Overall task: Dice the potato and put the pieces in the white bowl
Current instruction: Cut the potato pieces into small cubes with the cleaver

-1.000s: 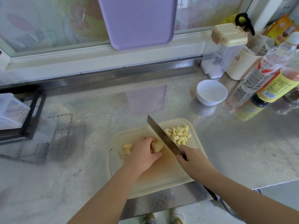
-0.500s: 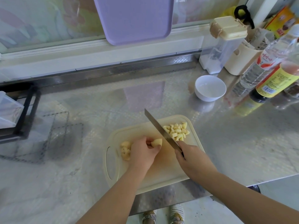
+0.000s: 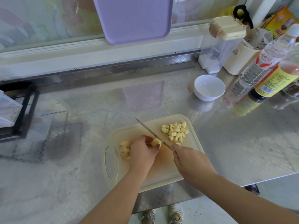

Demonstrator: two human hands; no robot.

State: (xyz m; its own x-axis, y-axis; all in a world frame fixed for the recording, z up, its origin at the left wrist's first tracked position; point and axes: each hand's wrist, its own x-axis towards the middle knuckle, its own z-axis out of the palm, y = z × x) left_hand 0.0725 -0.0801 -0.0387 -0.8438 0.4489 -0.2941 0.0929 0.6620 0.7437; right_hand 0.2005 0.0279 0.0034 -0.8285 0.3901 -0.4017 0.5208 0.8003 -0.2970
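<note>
Knife (image 3: 153,134) handle is hidden inside the right hand (image 3: 192,162), fingers wrapped round it. The pale yellow potato piece (image 3: 156,141) is half covered by the pinching left hand (image 3: 142,151) on the cutting board (image 3: 161,175); blade contact can't be resolved. Dice (image 3: 175,130) are piled at the board's far right corner, larger chunks (image 3: 125,149) partly masked behind the left hand, white bowl (image 3: 209,87) well apart.

Pale yellow potato dice (image 3: 175,131), cream board (image 3: 161,172), white bowl (image 3: 209,87).

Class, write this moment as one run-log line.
dicing; left hand holds potato piece; right hand grips knife; diced pile on cutting board; white bowl without potato
</note>
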